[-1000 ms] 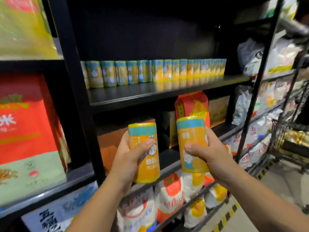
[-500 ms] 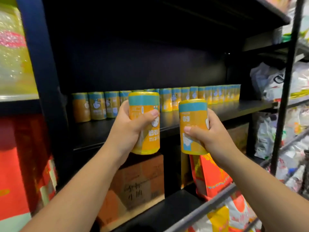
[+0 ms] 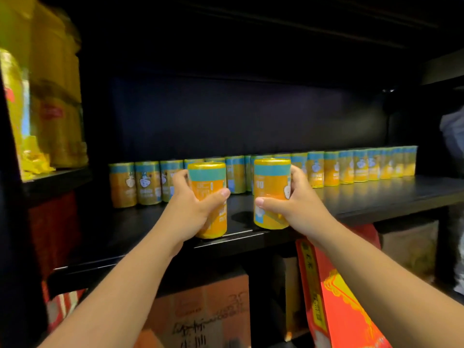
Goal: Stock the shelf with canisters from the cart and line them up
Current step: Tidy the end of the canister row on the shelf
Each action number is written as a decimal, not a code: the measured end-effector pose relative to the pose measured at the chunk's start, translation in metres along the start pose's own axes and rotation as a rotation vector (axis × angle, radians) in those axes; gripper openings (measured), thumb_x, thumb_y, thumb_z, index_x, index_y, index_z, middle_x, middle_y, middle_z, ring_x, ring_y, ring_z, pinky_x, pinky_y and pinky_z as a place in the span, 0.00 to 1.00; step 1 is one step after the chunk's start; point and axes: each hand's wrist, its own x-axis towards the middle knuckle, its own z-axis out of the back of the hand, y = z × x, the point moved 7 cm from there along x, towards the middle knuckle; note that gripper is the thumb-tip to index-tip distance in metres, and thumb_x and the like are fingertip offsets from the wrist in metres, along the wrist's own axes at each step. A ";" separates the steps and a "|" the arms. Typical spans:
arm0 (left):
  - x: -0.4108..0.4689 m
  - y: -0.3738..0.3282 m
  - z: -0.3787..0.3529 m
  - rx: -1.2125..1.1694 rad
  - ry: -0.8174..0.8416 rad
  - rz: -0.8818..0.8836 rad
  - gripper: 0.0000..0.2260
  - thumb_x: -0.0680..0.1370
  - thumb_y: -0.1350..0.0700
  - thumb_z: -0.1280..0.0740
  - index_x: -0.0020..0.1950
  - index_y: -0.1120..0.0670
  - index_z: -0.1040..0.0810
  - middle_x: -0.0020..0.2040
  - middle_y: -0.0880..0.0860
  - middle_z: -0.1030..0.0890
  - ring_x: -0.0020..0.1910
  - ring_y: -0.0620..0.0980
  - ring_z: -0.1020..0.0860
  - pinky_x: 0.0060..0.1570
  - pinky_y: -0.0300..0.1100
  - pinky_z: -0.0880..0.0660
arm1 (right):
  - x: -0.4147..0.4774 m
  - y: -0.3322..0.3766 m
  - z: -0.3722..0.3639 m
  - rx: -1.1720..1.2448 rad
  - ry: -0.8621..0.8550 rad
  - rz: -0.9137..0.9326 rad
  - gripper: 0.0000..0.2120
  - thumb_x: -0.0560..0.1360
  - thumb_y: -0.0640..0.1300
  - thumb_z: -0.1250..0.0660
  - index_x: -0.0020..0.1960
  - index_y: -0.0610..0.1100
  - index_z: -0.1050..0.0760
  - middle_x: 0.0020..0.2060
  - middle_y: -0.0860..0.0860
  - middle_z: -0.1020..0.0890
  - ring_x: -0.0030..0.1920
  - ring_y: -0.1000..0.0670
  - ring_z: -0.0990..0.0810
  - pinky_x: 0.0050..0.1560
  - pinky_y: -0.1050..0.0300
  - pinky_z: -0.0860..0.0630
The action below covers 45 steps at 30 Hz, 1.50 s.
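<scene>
My left hand (image 3: 193, 207) grips a yellow canister with a teal band (image 3: 208, 187), upright at the front edge of the black shelf (image 3: 376, 197). My right hand (image 3: 293, 204) grips a second, matching canister (image 3: 272, 182) a short gap to the right, its base on or just above the shelf board. Behind both, a row of several like canisters (image 3: 351, 169) runs along the back of the shelf from left to right. The cart is out of view.
Yellow packs (image 3: 50, 109) fill the bay to the upper left. Below the shelf stand a brown cardboard box (image 3: 200, 315) and a red-and-yellow bag (image 3: 339, 297). A black upright (image 3: 15, 247) borders the shelf on the left.
Both hands have carried their canisters up and forward, from below shelf level to the front of the shelf board. The view has moved closer to the shelf.
</scene>
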 end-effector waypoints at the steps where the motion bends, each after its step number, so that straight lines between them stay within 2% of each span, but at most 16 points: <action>1: 0.003 0.001 0.000 0.072 0.007 -0.001 0.34 0.74 0.46 0.25 0.71 0.47 0.43 0.55 0.41 0.24 0.53 0.42 0.22 0.55 0.45 0.24 | 0.004 -0.004 0.002 -0.019 0.030 -0.007 0.38 0.67 0.49 0.18 0.71 0.54 0.35 0.57 0.57 0.18 0.55 0.56 0.16 0.54 0.52 0.17; 3: 0.006 0.002 0.000 0.184 0.030 0.013 0.36 0.74 0.44 0.26 0.72 0.49 0.45 0.57 0.43 0.25 0.55 0.45 0.22 0.59 0.46 0.25 | 0.014 -0.008 0.000 -0.073 0.133 -0.010 0.35 0.69 0.49 0.19 0.69 0.56 0.34 0.57 0.59 0.18 0.54 0.59 0.17 0.53 0.58 0.17; 6: 0.008 0.009 -0.004 0.300 0.074 0.064 0.43 0.74 0.46 0.26 0.77 0.49 0.53 0.64 0.47 0.30 0.61 0.48 0.26 0.63 0.46 0.29 | 0.031 -0.013 -0.005 -0.192 0.291 -0.042 0.33 0.69 0.51 0.21 0.68 0.56 0.33 0.59 0.57 0.20 0.58 0.55 0.18 0.59 0.52 0.19; 8: 0.007 0.015 -0.006 0.407 0.104 0.098 0.47 0.74 0.47 0.25 0.79 0.48 0.57 0.67 0.48 0.31 0.61 0.49 0.27 0.64 0.46 0.29 | 0.041 -0.012 -0.003 -0.365 0.271 -0.030 0.35 0.69 0.56 0.22 0.70 0.55 0.35 0.62 0.54 0.25 0.61 0.52 0.22 0.61 0.51 0.20; 11: 0.006 0.021 -0.003 0.499 0.100 0.159 0.47 0.74 0.48 0.24 0.80 0.50 0.55 0.67 0.48 0.28 0.57 0.47 0.26 0.58 0.43 0.30 | 0.045 -0.009 0.004 -0.471 0.149 0.014 0.42 0.72 0.54 0.23 0.76 0.51 0.44 0.62 0.53 0.29 0.57 0.52 0.25 0.53 0.58 0.26; 14: 0.006 0.024 0.001 0.513 0.081 0.193 0.41 0.75 0.46 0.26 0.79 0.49 0.48 0.71 0.48 0.28 0.60 0.48 0.26 0.63 0.47 0.28 | 0.031 -0.014 0.006 -0.542 0.157 0.038 0.31 0.78 0.55 0.30 0.71 0.55 0.47 0.61 0.51 0.31 0.55 0.50 0.25 0.52 0.57 0.27; 17: 0.006 0.025 0.003 0.505 0.059 0.208 0.37 0.76 0.45 0.27 0.78 0.49 0.44 0.72 0.48 0.28 0.65 0.50 0.26 0.66 0.50 0.28 | 0.011 -0.022 0.000 -0.690 0.382 0.040 0.15 0.81 0.59 0.38 0.65 0.61 0.39 0.53 0.55 0.28 0.54 0.51 0.26 0.55 0.54 0.26; 18: 0.007 0.025 0.003 0.500 0.054 0.204 0.36 0.76 0.45 0.27 0.78 0.48 0.44 0.72 0.48 0.28 0.64 0.50 0.26 0.66 0.50 0.28 | 0.005 -0.023 -0.002 -0.754 0.459 0.038 0.14 0.82 0.61 0.41 0.66 0.63 0.37 0.53 0.55 0.28 0.55 0.51 0.27 0.58 0.53 0.26; 22: 0.007 0.023 0.001 0.523 0.057 0.179 0.32 0.77 0.45 0.28 0.74 0.48 0.41 0.68 0.46 0.27 0.58 0.46 0.26 0.58 0.43 0.28 | -0.001 -0.021 -0.004 -0.878 0.598 -0.010 0.27 0.80 0.69 0.49 0.77 0.67 0.44 0.69 0.56 0.27 0.70 0.51 0.30 0.69 0.52 0.30; 26: 0.008 0.025 0.002 0.529 0.050 0.160 0.31 0.76 0.44 0.28 0.73 0.48 0.40 0.68 0.46 0.26 0.59 0.46 0.24 0.58 0.43 0.28 | 0.004 -0.025 -0.015 -0.999 0.711 -0.087 0.33 0.76 0.75 0.55 0.79 0.70 0.54 0.80 0.56 0.39 0.79 0.49 0.38 0.76 0.47 0.37; 28: 0.009 0.026 0.003 0.535 0.053 0.152 0.31 0.76 0.43 0.29 0.73 0.48 0.40 0.68 0.45 0.26 0.58 0.45 0.25 0.56 0.41 0.28 | 0.011 -0.029 -0.022 -1.049 0.754 -0.129 0.34 0.76 0.75 0.57 0.79 0.69 0.58 0.81 0.54 0.44 0.80 0.48 0.42 0.77 0.44 0.40; 34: 0.009 0.030 0.005 0.516 0.063 0.130 0.30 0.76 0.42 0.29 0.72 0.45 0.40 0.67 0.45 0.26 0.57 0.44 0.25 0.53 0.39 0.30 | 0.045 -0.045 -0.044 -1.132 0.811 -0.268 0.39 0.76 0.76 0.57 0.81 0.61 0.62 0.82 0.50 0.50 0.81 0.44 0.45 0.77 0.43 0.45; 39: 0.010 0.033 0.005 0.499 0.072 0.134 0.33 0.76 0.42 0.29 0.74 0.46 0.42 0.68 0.45 0.27 0.57 0.45 0.26 0.55 0.40 0.30 | 0.074 -0.061 -0.057 -1.164 0.793 -0.344 0.42 0.76 0.76 0.56 0.82 0.56 0.61 0.82 0.48 0.48 0.81 0.42 0.46 0.77 0.44 0.47; 45: 0.011 0.034 0.007 0.477 0.076 0.148 0.34 0.76 0.42 0.29 0.75 0.46 0.44 0.70 0.47 0.28 0.61 0.47 0.26 0.59 0.42 0.29 | 0.104 -0.080 -0.069 -1.238 0.777 -0.368 0.43 0.76 0.76 0.57 0.83 0.54 0.60 0.82 0.50 0.56 0.82 0.41 0.51 0.79 0.38 0.51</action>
